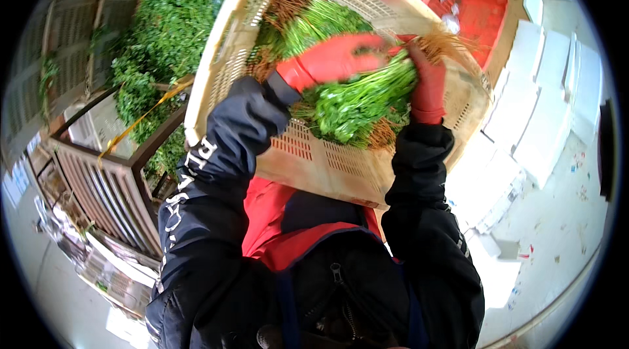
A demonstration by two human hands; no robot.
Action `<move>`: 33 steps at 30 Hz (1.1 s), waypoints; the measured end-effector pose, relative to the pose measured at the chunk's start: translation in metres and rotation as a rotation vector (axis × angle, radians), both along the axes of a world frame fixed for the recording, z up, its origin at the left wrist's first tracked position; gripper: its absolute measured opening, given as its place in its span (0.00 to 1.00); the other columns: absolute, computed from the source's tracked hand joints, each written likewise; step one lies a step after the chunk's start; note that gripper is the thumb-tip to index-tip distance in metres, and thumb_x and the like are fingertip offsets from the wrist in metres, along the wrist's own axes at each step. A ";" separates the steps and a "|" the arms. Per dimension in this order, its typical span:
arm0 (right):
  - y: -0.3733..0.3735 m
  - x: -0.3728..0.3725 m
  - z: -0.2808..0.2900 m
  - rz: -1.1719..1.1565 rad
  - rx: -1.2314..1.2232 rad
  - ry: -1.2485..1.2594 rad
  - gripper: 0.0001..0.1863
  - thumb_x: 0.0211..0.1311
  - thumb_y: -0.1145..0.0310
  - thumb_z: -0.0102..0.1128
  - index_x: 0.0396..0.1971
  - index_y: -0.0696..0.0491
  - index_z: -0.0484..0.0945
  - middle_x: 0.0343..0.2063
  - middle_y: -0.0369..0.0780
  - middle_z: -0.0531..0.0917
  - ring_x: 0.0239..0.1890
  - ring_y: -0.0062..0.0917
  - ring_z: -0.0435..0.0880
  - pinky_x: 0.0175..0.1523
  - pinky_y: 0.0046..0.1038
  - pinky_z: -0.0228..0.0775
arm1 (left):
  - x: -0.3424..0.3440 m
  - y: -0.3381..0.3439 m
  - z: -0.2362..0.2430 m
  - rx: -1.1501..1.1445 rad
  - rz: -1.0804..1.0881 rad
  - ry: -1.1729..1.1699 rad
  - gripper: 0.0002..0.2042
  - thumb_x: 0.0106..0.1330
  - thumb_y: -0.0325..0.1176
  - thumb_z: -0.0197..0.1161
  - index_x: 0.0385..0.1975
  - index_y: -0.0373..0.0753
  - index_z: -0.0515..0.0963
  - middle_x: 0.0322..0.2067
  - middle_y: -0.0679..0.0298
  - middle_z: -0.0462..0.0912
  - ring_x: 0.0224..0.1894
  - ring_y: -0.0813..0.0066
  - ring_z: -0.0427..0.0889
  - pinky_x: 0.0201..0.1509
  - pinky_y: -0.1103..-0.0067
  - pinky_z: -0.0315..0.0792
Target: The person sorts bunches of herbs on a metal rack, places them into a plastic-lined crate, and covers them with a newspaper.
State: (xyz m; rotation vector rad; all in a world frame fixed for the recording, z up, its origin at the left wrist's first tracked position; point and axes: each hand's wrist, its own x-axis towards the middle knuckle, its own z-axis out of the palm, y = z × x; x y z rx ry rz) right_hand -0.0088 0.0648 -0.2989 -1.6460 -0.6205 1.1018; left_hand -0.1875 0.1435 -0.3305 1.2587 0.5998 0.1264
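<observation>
A pale plastic crate (354, 172) with slotted walls stands before me, holding several bunches of leafy greens (331, 18) with brown roots. My right hand (429, 87), in a red glove, is closed at the root end of one bunch of greens (357, 103). The leaves of this bunch point down and left, and its roots (445, 44) stick out past my fingers. My left hand (334, 60), also red-gloved, reaches across the top of the bunch toward my right hand. Its fingers are smeared by motion, so their grip is unclear.
Beyond the crate lies a red tub (488, 5) with clear plastic in it. White boxes or panels (544, 106) are stacked at the right. On the left, loose greens (173, 28) are heaped behind a brown slatted frame (108, 192), with a yellow strap (147, 113) across it.
</observation>
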 end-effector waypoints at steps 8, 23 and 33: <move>0.009 -0.084 0.062 0.337 0.130 0.580 0.32 0.61 0.44 0.48 0.50 0.60 0.72 0.39 0.43 0.80 0.39 0.23 0.78 0.49 0.24 0.68 | -0.054 -0.094 0.059 0.023 0.526 0.004 0.25 0.57 0.45 0.64 0.50 0.35 0.72 0.39 0.60 0.80 0.37 0.72 0.79 0.43 0.76 0.71; -0.021 -0.202 0.120 0.661 0.338 0.179 0.21 0.52 0.70 0.63 0.46 0.59 0.73 0.36 0.38 0.80 0.36 0.19 0.76 0.45 0.24 0.68 | -0.136 -0.182 0.149 0.003 1.071 -0.205 0.22 0.65 0.41 0.57 0.53 0.33 0.68 0.46 0.65 0.75 0.46 0.80 0.71 0.51 0.79 0.66; -0.004 -0.317 0.143 1.105 0.077 0.540 0.17 0.56 0.67 0.60 0.43 0.60 0.75 0.36 0.37 0.80 0.35 0.20 0.79 0.42 0.23 0.70 | -0.249 -0.199 0.177 -0.089 1.188 -0.328 0.15 0.57 0.30 0.64 0.43 0.35 0.75 0.34 0.70 0.79 0.34 0.82 0.76 0.40 0.82 0.71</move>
